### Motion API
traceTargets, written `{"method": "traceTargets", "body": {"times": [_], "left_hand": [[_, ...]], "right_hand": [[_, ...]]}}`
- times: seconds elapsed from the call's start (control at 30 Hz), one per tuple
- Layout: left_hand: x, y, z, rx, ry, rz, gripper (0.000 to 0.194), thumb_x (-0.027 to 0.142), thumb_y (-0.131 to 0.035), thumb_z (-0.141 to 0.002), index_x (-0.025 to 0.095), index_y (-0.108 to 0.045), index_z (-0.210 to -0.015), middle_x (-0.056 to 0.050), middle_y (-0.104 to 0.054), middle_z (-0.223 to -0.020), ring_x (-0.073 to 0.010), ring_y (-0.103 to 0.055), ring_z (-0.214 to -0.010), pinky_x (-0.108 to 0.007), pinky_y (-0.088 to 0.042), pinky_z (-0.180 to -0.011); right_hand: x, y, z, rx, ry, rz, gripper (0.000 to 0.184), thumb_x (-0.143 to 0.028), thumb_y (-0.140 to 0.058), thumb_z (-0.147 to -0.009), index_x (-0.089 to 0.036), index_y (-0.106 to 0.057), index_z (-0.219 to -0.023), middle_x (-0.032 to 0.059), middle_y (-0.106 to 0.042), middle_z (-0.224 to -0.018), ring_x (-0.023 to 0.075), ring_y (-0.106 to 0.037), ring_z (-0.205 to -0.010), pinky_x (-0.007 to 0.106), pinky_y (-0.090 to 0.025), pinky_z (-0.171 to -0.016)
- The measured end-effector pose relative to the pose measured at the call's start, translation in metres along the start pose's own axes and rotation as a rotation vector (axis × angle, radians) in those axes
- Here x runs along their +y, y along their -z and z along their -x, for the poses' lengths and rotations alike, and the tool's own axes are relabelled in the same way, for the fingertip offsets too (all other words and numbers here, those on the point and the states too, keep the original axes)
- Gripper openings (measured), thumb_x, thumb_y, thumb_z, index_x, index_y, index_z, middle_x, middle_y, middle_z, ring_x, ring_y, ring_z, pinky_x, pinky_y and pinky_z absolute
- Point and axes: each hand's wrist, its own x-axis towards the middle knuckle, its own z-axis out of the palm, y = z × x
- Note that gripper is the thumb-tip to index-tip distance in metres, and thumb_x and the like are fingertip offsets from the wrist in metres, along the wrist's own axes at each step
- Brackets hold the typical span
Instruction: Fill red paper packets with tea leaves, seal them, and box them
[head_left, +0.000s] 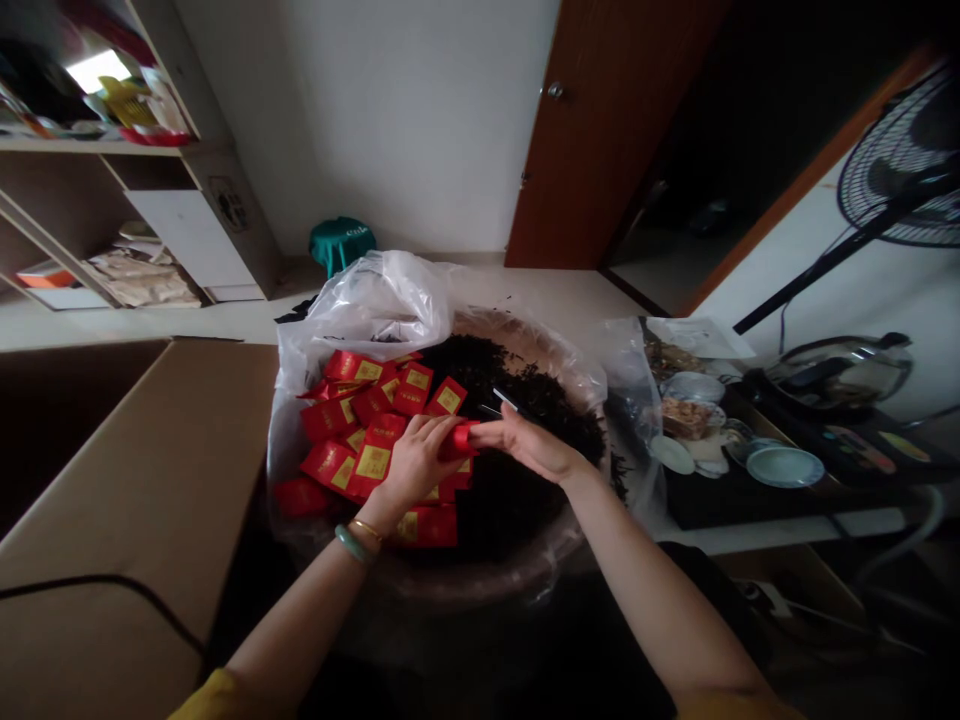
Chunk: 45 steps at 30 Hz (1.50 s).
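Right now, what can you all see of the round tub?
The round tub looks pinkish, material unclear. Clear plastic lines it, draping over the rim and bunching at the far left. Inside, red packets lie left and dark shreds right. It sits upright beside a cardboard box; left hand and right hand hover above, and its base is hidden.

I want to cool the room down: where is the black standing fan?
In the head view, the black standing fan is at the far right, above the glass-lidded pan on the side table.
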Motion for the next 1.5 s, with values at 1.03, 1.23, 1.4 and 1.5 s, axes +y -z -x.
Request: {"method": "traceTargets", "body": {"times": [1.03,1.23,1.4,1.5], "left_hand": [[-0.010,0.006,-0.002,0.100,0.127,0.032,0.044,0.029,-0.074,-0.072,0.019,-0.061,-0.112,-0.007,-0.070,-0.104,-0.0236,-0.062,-0.092,-0.039,-0.050,-0.085],[-0.009,0.006,-0.003,0.096,0.181,0.032,0.043,0.027,-0.076,-0.069,0.019,-0.062,-0.109,-0.006,-0.070,-0.101,-0.0240,-0.061,-0.093,-0.037,-0.051,-0.083],[-0.007,0.001,-0.003,0.089,0.201,0.055,0.046,0.032,-0.077,-0.069,0.018,-0.061,-0.110,-0.007,-0.070,-0.100,-0.0237,-0.061,-0.092,-0.037,-0.052,-0.081],[-0.003,-0.003,-0.003,0.097,0.213,0.078,0.047,0.039,-0.076,-0.069,0.018,-0.062,-0.110,-0.007,-0.070,-0.100,-0.0241,-0.063,-0.092,-0.037,-0.052,-0.080]], "right_hand": [[0.064,-0.036,-0.014,0.185,-0.318,1.481,0.052,-0.015,-0.068,-0.071,-0.027,-0.056,-0.120,0.0141,-0.052,-0.124,0.0317,-0.057,-0.104,0.036,-0.049,-0.072],[0.036,-0.001,-0.010,0.347,-0.089,1.147,0.037,-0.014,-0.067,-0.067,-0.021,-0.066,-0.104,0.0080,-0.065,-0.104,0.0248,-0.064,-0.096,0.034,-0.048,-0.084],[-0.003,0.016,0.001,0.523,0.232,0.655,0.030,-0.029,-0.067,-0.070,-0.021,-0.065,-0.099,0.0027,-0.070,-0.097,0.0222,-0.064,-0.092,0.037,-0.047,-0.089],[-0.013,0.007,0.002,0.660,0.360,0.485,0.031,-0.036,-0.069,-0.069,-0.022,-0.064,-0.097,0.0030,-0.070,-0.098,0.0226,-0.063,-0.092,0.038,-0.047,-0.090]]}}
